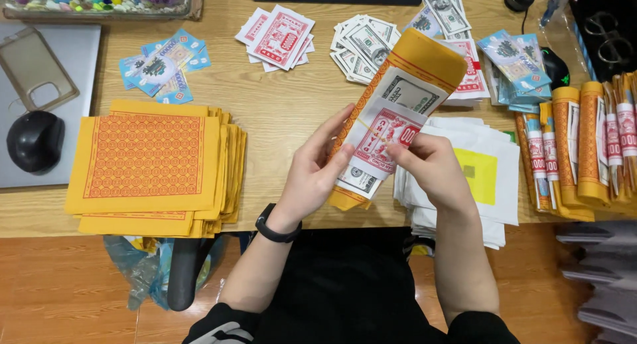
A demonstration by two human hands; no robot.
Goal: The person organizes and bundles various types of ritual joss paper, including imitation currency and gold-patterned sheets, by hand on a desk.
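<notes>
Both hands hold one bundle (pixel 391 115) above the near edge of the wooden desk (pixel 285 112): a yellow paper sheet wrapped around flat paper notes, grey-green ones and a red-and-white one showing on top. The left hand (pixel 315 168) grips its left edge, thumb on top. The right hand (pixel 428 168) pinches the notes at the bundle's near right side.

Left of the hands lies a thick stack of square yellow sheets (pixel 149 165) printed with an orange grid. Under the right hand sits a pile of white sheets (pixel 488 151) with a yellow square. Finished rolls (pixel 584 145) lie at the right edge. Loose fans of notes, blue (pixel 162 65), red (pixel 279 35) and grey (pixel 365 45), lie along the far side. A black mouse (pixel 33 141) rests at far left. Bare desk shows between the yellow stack and the hands.
</notes>
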